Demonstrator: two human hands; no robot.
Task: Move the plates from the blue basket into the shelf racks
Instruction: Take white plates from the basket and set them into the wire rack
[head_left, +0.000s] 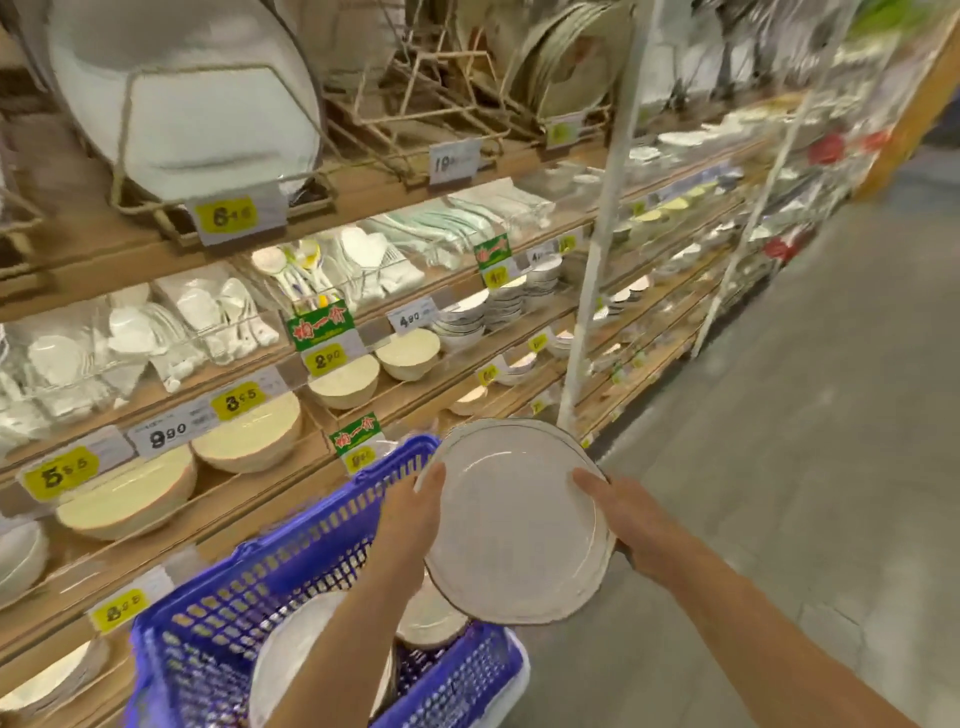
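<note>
A round white plate with a thin dark rim (511, 525) hangs tilted above the blue basket (291, 561). My left hand (413, 514) grips its left edge and my right hand (618, 512) grips its right edge, thumbs on the face. More white plates (296, 660) lie in the basket below, partly hidden by my left forearm. On the top shelf, wire racks (415, 109) stand upright; the left one holds a large white plate (187, 88), the middle slots look bare, the right one holds greyish plates (569, 67).
Wooden shelves (363, 182) run along the left, stocked with bowls (249, 434), spoons and yellow price tags. A white upright post (597, 249) divides the shelving. Grey concrete aisle floor (805, 441) stretches to the right.
</note>
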